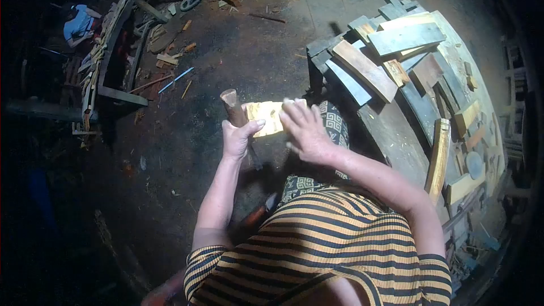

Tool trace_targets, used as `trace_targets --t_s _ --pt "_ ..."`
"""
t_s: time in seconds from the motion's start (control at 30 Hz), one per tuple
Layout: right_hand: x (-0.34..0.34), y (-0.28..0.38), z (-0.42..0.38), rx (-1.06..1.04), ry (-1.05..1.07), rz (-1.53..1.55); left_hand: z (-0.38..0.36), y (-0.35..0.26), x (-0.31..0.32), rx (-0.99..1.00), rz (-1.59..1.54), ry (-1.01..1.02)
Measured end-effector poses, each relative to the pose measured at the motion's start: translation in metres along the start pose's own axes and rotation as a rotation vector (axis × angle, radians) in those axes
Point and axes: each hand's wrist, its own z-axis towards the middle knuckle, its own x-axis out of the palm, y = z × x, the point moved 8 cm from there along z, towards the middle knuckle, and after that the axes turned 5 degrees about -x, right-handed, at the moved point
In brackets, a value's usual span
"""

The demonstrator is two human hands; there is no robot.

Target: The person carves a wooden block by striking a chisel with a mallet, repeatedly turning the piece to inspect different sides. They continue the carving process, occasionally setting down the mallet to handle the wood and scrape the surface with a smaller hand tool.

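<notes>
My left hand (pixel 239 134) is closed around a brown wooden handle (pixel 232 106) that flares at its upper end. What the handle belongs to is hidden in shadow below my fist. The same hand holds a pale yellow piece of wood (pixel 267 118) with a rough face, my thumb lying across its left end. Over the right end of that piece my right hand (pixel 309 133) lies with fingers stretched and apart, slightly blurred by motion. Behind my right hand shows the patterned cloth (pixel 334 122) over my leg.
At right, a workbench (pixel 391 136) carries several stacked boards (pixel 365 71) and a curved wooden piece (pixel 438 158). A blue stick (pixel 175 80) and wood scraps (pixel 168 58) lie on the dark floor. A person (pixel 79 24) is at the upper left, beside a wood-filled rack (pixel 122 96).
</notes>
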Motion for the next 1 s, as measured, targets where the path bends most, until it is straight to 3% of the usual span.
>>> trace_targets --t_s 0.1,0.17,0.2,0.23,0.3,0.37,0.5,0.57,0.67,0.7,0.77,0.8,0.93,1.0 --pt "0.019 0.011 -0.004 -0.069 0.145 0.097 -0.002 -0.010 -0.014 0.073 0.138 -0.081" --pt "0.068 0.011 -0.025 -0.074 0.736 0.292 -0.004 -0.014 -0.027 0.108 0.228 -0.128" --pt "0.058 0.010 -0.017 -0.062 0.576 0.365 -0.006 -0.016 -0.030 0.151 0.331 -0.130" --pt "0.057 0.010 -0.015 -0.066 0.576 0.367 -0.008 -0.018 -0.031 0.193 0.433 -0.130" --pt "0.014 0.001 0.006 -0.065 0.144 0.299 -0.014 -0.015 -0.031 0.200 0.462 -0.117" --pt "-0.008 0.006 0.018 -0.037 0.081 0.120 -0.017 -0.011 -0.026 0.210 0.275 -0.063" --pt "0.004 0.020 0.012 0.000 0.216 -0.171 -0.026 -0.029 -0.007 0.230 0.185 -0.061" --pt "0.013 0.034 -0.013 -0.140 0.343 -0.209 -0.025 -0.031 -0.008 0.241 0.168 -0.095" --pt "0.045 0.032 -0.050 -0.141 0.787 0.204 -0.019 -0.028 -0.022 0.230 0.237 -0.120" --pt "0.043 0.030 -0.050 -0.136 0.782 0.207 -0.018 -0.027 -0.023 0.229 0.241 -0.113" --pt "-0.010 0.021 -0.027 -0.093 0.099 0.262 -0.019 -0.027 -0.020 0.219 0.233 -0.082" --pt "-0.029 0.024 -0.019 -0.111 -0.021 0.186 -0.020 -0.027 -0.017 0.222 0.237 -0.074" --pt "-0.044 0.028 -0.011 -0.003 -0.113 -0.020 -0.025 -0.029 0.007 0.186 0.092 0.023" --pt "-0.027 0.035 -0.021 -0.004 0.022 -0.166 -0.031 -0.034 0.017 0.200 0.021 0.028"
